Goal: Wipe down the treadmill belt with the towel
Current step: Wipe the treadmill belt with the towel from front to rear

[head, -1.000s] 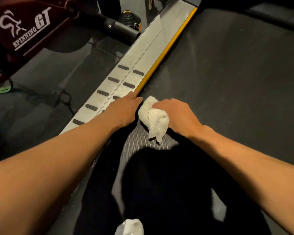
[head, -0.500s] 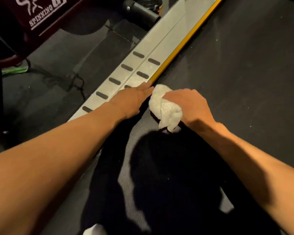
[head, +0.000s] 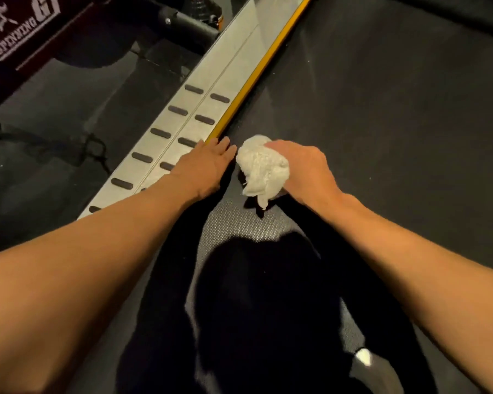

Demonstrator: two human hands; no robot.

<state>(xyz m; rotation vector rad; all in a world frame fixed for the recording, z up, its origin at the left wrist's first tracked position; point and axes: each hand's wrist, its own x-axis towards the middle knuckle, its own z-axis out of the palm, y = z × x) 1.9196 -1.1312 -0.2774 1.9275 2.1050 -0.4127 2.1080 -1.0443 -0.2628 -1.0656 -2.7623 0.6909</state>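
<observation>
The dark belt (head: 382, 137) fills the frame. The right hand (head: 305, 169) bunches the towel (head: 264, 169) in curled fingers to rub. The left hand (head: 208, 166) lies flat beside it, fingers together, likely for balance.

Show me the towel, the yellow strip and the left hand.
towel (head: 264, 169), head view, middle of the bunched cloth.
yellow strip (head: 257, 72), head view, midway along its length.
left hand (head: 208, 166), head view, back of the hand.

Treadmill belt (head: 382, 123) lies open ahead and rightward; left hand (head: 207, 166) and side rail (head: 214, 78) block leftward.
</observation>
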